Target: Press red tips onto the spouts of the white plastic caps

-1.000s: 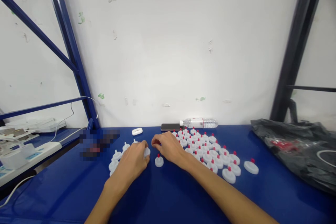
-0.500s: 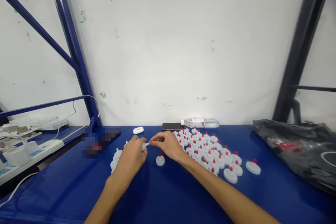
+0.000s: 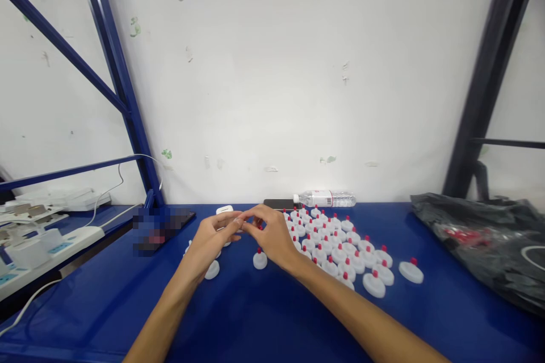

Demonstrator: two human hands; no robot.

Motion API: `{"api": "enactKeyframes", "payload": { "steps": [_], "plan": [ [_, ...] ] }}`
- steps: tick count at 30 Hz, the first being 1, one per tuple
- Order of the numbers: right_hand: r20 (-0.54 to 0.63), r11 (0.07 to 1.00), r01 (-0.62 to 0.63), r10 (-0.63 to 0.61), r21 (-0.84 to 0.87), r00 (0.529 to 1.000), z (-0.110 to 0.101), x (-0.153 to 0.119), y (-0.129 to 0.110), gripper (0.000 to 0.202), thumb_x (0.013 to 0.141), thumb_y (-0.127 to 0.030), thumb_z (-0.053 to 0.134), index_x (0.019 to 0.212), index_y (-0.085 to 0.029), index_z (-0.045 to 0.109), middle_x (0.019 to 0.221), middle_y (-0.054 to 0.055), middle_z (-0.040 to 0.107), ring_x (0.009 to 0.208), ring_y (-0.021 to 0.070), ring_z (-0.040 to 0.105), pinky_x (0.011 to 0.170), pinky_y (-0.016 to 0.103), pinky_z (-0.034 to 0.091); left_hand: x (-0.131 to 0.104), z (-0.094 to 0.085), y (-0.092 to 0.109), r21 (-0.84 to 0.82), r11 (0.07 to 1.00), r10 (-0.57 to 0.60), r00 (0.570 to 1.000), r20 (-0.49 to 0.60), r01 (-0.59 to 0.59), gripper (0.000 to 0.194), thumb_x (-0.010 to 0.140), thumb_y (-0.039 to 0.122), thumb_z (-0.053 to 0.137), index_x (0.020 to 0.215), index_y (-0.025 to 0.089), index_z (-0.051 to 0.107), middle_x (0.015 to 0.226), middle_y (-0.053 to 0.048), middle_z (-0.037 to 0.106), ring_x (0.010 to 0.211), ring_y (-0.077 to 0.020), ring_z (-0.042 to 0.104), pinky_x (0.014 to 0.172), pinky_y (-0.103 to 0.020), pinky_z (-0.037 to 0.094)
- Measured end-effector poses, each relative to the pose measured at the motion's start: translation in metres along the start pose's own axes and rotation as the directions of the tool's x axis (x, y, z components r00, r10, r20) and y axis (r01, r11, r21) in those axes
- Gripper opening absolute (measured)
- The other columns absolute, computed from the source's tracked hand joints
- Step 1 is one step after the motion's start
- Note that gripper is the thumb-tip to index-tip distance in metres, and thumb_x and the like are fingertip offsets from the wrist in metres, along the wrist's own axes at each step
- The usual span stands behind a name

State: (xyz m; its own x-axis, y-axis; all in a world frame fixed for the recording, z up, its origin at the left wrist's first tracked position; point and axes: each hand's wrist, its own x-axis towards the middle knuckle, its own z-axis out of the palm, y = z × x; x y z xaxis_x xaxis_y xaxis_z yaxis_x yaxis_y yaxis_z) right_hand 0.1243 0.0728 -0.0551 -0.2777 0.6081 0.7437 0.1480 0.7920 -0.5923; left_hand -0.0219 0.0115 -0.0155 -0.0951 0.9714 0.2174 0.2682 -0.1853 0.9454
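The left hand (image 3: 213,239) and right hand (image 3: 275,238) meet at the fingertips above the blue bench (image 3: 272,317); fingers hide most of whatever lies between them, so their grip cannot be told; a lone red-tipped nozzle cap (image 3: 260,261) stands near the right hand, where a low dip could tip it; a rightward sweep could topple the crowded red-tipped caps (image 3: 339,253).

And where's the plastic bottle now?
In the head view, the bottle lies on its side at the back of the table, right of centre, between the wall and the red-tipped caps, beside the phone.
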Motion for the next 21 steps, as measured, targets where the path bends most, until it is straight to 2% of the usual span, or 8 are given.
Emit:
{"api": "enactKeyframes", "payload": {
  "steps": [4, 8, 12, 16, 21],
  "plan": [
    [-0.021, 0.998, 0.019, -0.018, 0.052, 1.0, 0.002, -0.001, 0.002, 0.007, 0.086, -0.019, 0.072, 0.093, -0.02, 0.075, 0.085, 0.0, 0.07, 0.066, 0.0115, 0.059, 0.066, 0.023, 0.048, 0.0, 0.001, 0.0, -0.02, 1.0, -0.005, 1.0, -0.024, 0.004, 0.055, 0.074, 0.052, 0.076, 0.112, 0.013, 0.073, 0.115, -0.015, 0.074, 0.105, -0.028, 0.069, 0.083, -0.035, 0.054],
    [-0.012, 0.995, 0.046, -0.045, 0.084, 0.999, 0.005, -0.001, 0.004, 0.008, 0.088, -0.027, 0.072, 0.092, -0.02, 0.075, 0.089, 0.001, 0.069, 0.067, 0.0111, 0.059, 0.066, 0.023, 0.048, 0.0, 0.001, -0.002, 0.021, 1.0, 0.0, 0.998, -0.057, 0.002, 0.043, 0.075, 0.044, 0.073, 0.108, 0.016, 0.077, 0.107, -0.01, 0.076, 0.094, -0.0218, 0.065, 0.072, -0.029, 0.048],
    [0.002, 0.994, 0.07, -0.07, 0.079, 0.998, 0.005, -0.001, 0.002, 0.011, 0.09, -0.031, 0.07, 0.091, -0.021, 0.076, 0.089, 0.001, 0.068, 0.065, 0.0103, 0.058, 0.066, 0.024, 0.047, -0.001, -0.001, 0.001, 0.065, 0.998, -0.013, 0.998, -0.065, 0.017, 0.038, 0.074, 0.037, 0.072, 0.105, 0.016, 0.079, 0.089, -0.006, 0.075, 0.071, -0.0147, 0.055, 0.061, -0.025, 0.04],
    [0.011, 0.995, 0.079, -0.08, 0.064, 0.997, 0.005, -0.002, 0.0, 0.013, 0.092, -0.032, 0.068, 0.093, -0.023, 0.076, 0.09, 0.0, 0.069, 0.065, 0.0102, 0.057, 0.067, 0.023, 0.047, -0.004, -0.003, 0.007, 0.083, 0.997, 0.003, 0.998, -0.064, 0.002, 0.036, 0.069, 0.028, 0.071, 0.101, 0.015, 0.081, 0.079, -0.004, 0.071, 0.061, -0.0115, 0.044, 0.056, -0.024, 0.036],
    [0.006, 0.994, 0.08, -0.081, 0.072, 0.997, 0.006, -0.003, -0.001, 0.014, 0.091, -0.033, 0.068, 0.091, -0.022, 0.076, 0.088, 0.001, 0.071, 0.064, 0.0106, 0.059, 0.065, 0.024, 0.047, -0.005, -0.005, 0.008, 0.114, 0.993, -0.002, 0.996, -0.086, 0.011, 0.039, 0.068, 0.033, 0.074, 0.099, 0.012, 0.081, 0.061, -0.001, 0.063, 0.051, -0.0085, 0.038, 0.049, -0.024, 0.031]
  ]
}}
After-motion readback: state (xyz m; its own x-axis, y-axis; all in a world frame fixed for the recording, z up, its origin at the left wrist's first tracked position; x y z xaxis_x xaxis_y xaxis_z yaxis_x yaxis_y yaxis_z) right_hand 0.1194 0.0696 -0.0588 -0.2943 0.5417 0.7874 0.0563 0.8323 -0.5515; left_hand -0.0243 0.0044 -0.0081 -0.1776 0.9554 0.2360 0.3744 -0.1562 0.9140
